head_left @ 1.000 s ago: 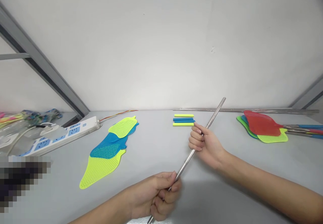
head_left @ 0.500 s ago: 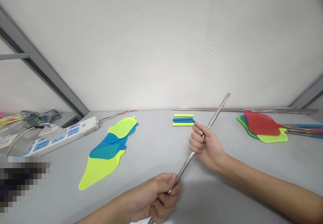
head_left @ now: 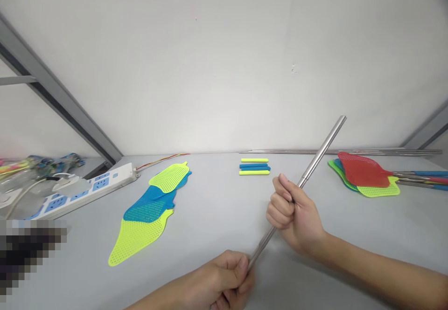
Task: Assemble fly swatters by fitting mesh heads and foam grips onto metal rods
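Note:
A shiny telescopic metal rod [head_left: 324, 148] slants across the front of the table, its thicker end up and to the right. My right hand [head_left: 294, 214] is wrapped round the middle of it, just below a step in its thickness. Lower down, my left hand [head_left: 231, 277] pinches the thinner part between thumb and fingers. The rod's lower end is hidden by my left hand and the frame edge. Beyond my right hand lie several short coloured tubes: a yellow tube [head_left: 254, 172], a blue tube [head_left: 254, 166] and others beside them.
On the left, yellow and blue perforated fly swatter heads [head_left: 140, 235] overlap. A white power strip [head_left: 122, 175] with plugs lies behind them. Swatters with a red head [head_left: 366, 172] on top are stacked at right. Thin metal rods [head_left: 297, 151] lie along the wall.
The rod and both hands have moved to the right. Its upper end now sits higher and nearer, and a thickness step shows just above my right hand.

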